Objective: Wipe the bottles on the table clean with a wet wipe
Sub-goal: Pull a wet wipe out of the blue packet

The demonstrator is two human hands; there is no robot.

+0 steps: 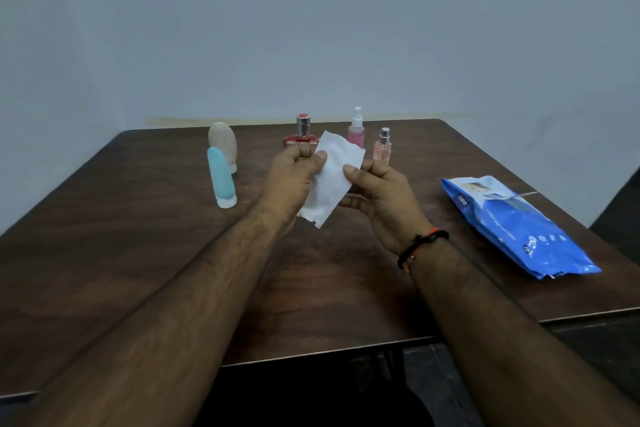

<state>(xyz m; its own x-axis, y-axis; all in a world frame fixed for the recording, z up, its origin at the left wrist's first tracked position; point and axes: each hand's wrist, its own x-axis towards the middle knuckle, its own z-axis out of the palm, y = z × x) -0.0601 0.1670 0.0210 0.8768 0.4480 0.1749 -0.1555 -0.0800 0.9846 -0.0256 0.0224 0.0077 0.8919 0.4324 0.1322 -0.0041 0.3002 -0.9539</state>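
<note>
A white wet wipe (329, 180), thin, soft and roughly rectangular with slightly ragged ends, is held up above the middle of the worktop (138, 246), a dark brown wood-grain surface with a straight near edge; the wipe is pinched at its left side between thumb and curled fingers of the left hand (294, 177), and at its right side by the thumb and fingers of the right hand (377, 198), whose wrist carries a black and red thread band (420, 246); five bottles are stood upright along the far part of the worktop; at the left a slim pale blue tube bottle (221, 177), matte and rounded at the top, is set on a white cap, just in front of a beige oval bottle (223, 142); behind the wipe a red glass bottle (302, 135) with a shiny metal collar is partly hidden; to its right are seen a pink spray bottle (356, 130) with a white nozzle and a smaller pale pink spray bottle (382, 149); a glossy, crinkled blue wipe packet (512, 225) lies flat at the right, well apart from the bottles.
</note>
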